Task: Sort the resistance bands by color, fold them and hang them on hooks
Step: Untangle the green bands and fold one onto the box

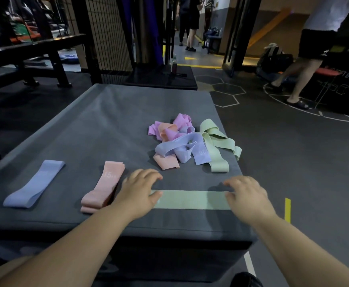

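Observation:
A pale green band (pixel 192 199) lies flat and stretched out near the front edge of the dark grey padded box (pixel 99 125). My left hand (pixel 137 193) presses on its left end and my right hand (pixel 247 195) on its right end, fingers spread. To the left lie a folded peach band (pixel 104 187) and a flat lilac-blue band (pixel 34 184). Behind my hands is a tangled pile of bands (pixel 192 143) in pink, peach, lilac and green.
A black wire grid panel (pixel 105 32) stands behind the box, with a bench frame (pixel 34 52) at the left. A bottle (pixel 174 64) stands on a black block beyond. People stand at the back and at the right, beside another black box (pixel 339 90).

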